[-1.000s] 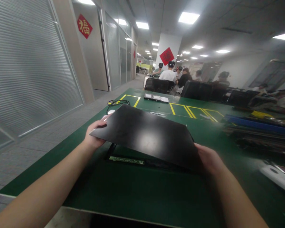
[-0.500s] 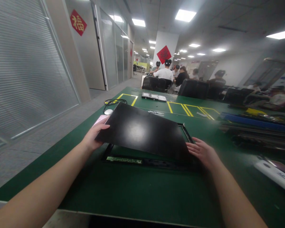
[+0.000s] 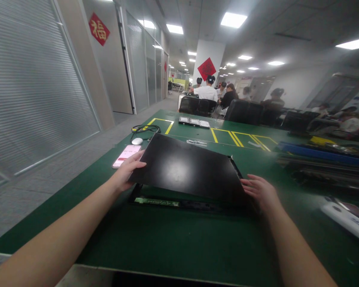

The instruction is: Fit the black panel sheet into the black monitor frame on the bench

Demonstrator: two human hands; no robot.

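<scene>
A black flat screen panel (image 3: 185, 165) is tilted over the table, its left side raised higher than its right. My left hand (image 3: 129, 169) grips its left edge, thumb on top and fingers underneath. At the right edge my right hand (image 3: 261, 191) holds the panel with its fingers against the side; its thumb is hidden. Underneath lies a thin black frame (image 3: 211, 206), largely covered by the panel. A green circuit board strip (image 3: 157, 202) shows along the frame's near side.
Left of the panel are a lit phone (image 3: 127, 154), a white mouse (image 3: 137, 141) and a coiled black cable (image 3: 146, 128). A tray of parts (image 3: 194, 122) sits farther back on the green table (image 3: 179, 243). Dark and blue parts (image 3: 326, 155) are stacked at right, near a white device (image 3: 347, 219).
The panel and both hands have shifted to the right, and the panel's left side has come down slightly. More of the phone now shows beside my left hand.
</scene>
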